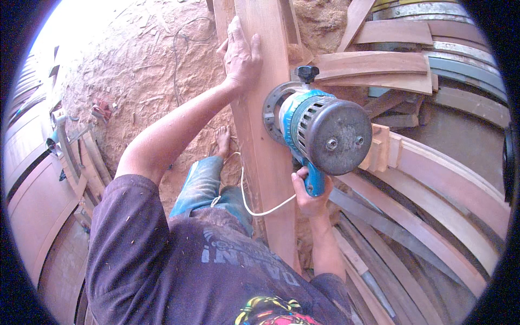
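A long reddish-brown plank (pixel 275 181) runs from the far edge of the view down past my right side. Standing on it is a blue wood router (pixel 327 130) with a round metal base, a dark end cap and a black knob. My right hand (pixel 310 199) is wrapped around the router's blue rear handle. From that handle a white power cord (pixel 250 210) loops left across the plank. Farther up, my left hand (pixel 241 60) lies on the plank's left part with its fingers stretched forward, holding nothing.
Sawdust and shavings cover the ground (pixel 135 76) at left, where a thin dark cord (pixel 175 59) lies. Stacked boards (pixel 428 200) fill the right side, and curved wood pieces (pixel 374 65) lie beyond the router. More panels (pixel 40 200) stand at far left.
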Motion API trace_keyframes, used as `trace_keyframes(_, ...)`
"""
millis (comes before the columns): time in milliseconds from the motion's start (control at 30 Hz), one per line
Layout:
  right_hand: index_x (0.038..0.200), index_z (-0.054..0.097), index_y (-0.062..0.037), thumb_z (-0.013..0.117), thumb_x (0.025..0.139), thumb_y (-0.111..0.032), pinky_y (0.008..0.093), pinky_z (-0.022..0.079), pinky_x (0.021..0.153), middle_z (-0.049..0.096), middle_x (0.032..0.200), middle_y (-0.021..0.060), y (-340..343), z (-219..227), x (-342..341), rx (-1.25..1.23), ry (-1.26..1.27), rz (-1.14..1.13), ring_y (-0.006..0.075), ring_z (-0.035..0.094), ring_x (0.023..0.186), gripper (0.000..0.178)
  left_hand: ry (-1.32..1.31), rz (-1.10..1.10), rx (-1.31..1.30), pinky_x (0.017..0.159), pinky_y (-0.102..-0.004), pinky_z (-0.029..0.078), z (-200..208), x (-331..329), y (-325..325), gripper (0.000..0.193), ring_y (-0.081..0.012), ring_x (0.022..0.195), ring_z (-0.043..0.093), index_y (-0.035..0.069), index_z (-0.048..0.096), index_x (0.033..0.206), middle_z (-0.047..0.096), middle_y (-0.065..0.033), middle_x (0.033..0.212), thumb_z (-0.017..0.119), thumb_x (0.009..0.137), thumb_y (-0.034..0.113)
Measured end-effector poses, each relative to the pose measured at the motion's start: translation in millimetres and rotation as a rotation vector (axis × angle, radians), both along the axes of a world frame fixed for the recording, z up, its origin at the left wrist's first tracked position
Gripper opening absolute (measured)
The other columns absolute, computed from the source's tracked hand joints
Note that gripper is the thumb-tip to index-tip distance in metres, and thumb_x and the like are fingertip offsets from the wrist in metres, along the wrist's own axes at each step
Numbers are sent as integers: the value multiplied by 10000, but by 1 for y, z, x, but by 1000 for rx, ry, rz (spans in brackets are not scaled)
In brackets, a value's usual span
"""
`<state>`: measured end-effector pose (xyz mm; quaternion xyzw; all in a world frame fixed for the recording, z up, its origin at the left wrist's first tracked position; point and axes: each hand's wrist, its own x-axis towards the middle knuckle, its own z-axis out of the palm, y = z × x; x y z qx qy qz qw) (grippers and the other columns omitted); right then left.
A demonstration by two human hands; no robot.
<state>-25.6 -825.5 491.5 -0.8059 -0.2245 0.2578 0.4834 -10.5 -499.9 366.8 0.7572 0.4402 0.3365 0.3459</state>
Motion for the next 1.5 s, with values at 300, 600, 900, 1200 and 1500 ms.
trace_keyframes(300,889,651,-34,754,848,51,276,449,570,640,774,8,29,-12,27,-74,0,72,87,574,635,139,40,-10,-71,1166,-448,253,-3,4,-4,690,-387,1356,462,8,261,1595,401,-249,1583,555,1031,275)
trace_keyframes(600,886,649,-38,746,849,32,290,467,606,643,757,9,91,-5,50,-1,10,31,96,585,656,125,27,-31,-205,1173,-450,239,4,6,3,703,-395,1419,428,-26,263,1599,366,-294,1603,507,1043,329)
trace_keyframes(900,912,654,-48,754,879,-3,297,521,650,683,799,25,125,-3,70,-2,26,79,118,665,728,114,-41,-75,-197,1181,-458,224,16,-2,6,757,-387,1425,419,-23,251,1613,340,-269,1632,412,1057,465)
trace_keyframes(1200,885,660,-29,740,857,14,275,470,598,644,730,4,170,0,85,30,34,36,78,589,650,95,27,-120,-198,1222,-481,182,25,-5,8,821,-381,1558,245,-62,189,1609,260,-300,1657,439,1054,489)
trace_keyframes(1500,896,677,-41,745,862,-3,277,507,604,677,734,1,203,-10,104,48,22,46,86,636,655,84,146,-156,-181,1216,-490,183,23,-11,3,868,-414,1552,222,-76,131,1613,223,-310,1663,537,1019,409)
